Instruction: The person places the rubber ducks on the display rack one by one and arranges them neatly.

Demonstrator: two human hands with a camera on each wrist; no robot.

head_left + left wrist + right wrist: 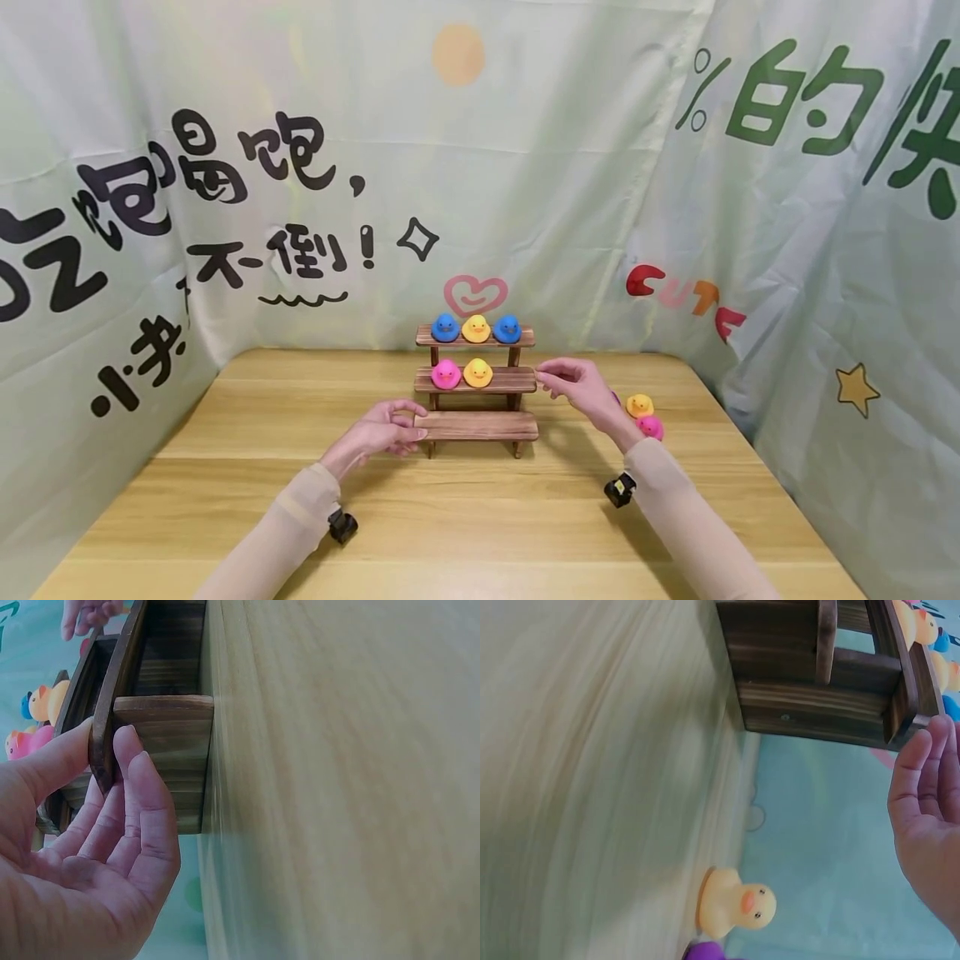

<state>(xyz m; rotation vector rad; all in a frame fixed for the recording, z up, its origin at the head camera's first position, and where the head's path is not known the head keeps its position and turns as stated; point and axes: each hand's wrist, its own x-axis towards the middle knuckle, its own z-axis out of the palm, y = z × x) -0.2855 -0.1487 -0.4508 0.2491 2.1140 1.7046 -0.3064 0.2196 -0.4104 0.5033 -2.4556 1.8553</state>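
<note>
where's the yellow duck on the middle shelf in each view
Head: the yellow duck sits just below centre, right of the pink duck.
Left wrist: yellow duck near the left edge, above the pink duck.
Right wrist: yellow duck near the top-right corner.
Shared landmark: the wooden stand, in all three.

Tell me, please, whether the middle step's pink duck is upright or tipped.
Upright: the pink duck rests base-down on the middle step, head on top.

Left hand [386, 427] lower, right hand [576, 387] higher
</note>
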